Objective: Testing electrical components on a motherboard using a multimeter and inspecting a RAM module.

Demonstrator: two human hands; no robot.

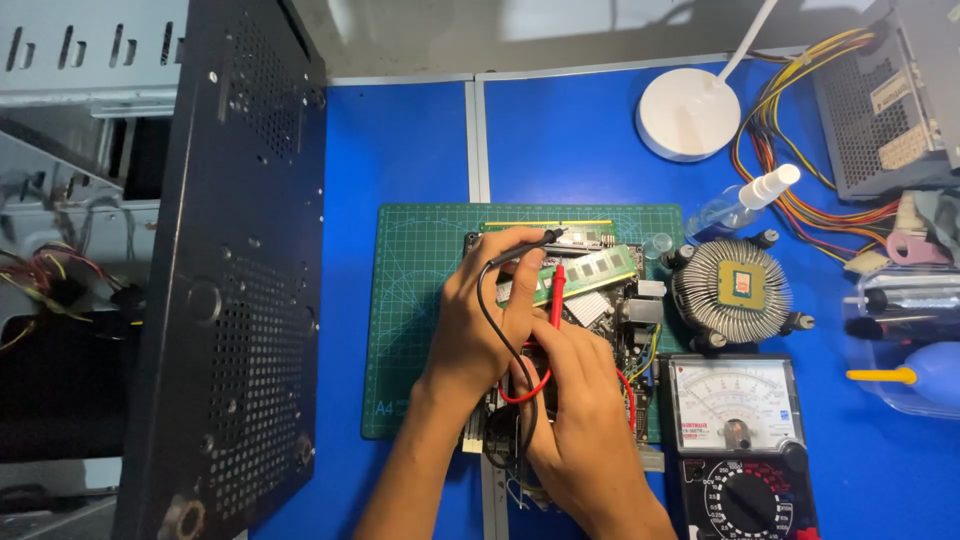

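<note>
A computer motherboard lies on a green cutting mat, with a green memory stick resting on it. My left hand holds a black test probe, its tip pointing right near the board's top edge. My right hand grips a red test probe upright, its tip touching the board beside the memory stick. Red and black leads loop between my hands. An analog multimeter sits just right of my right hand.
A black perforated computer case stands at the left. A round heatsink cooler, a spray bottle, a white lamp base, a power supply with coloured cables and a blue air blower lie on the blue table.
</note>
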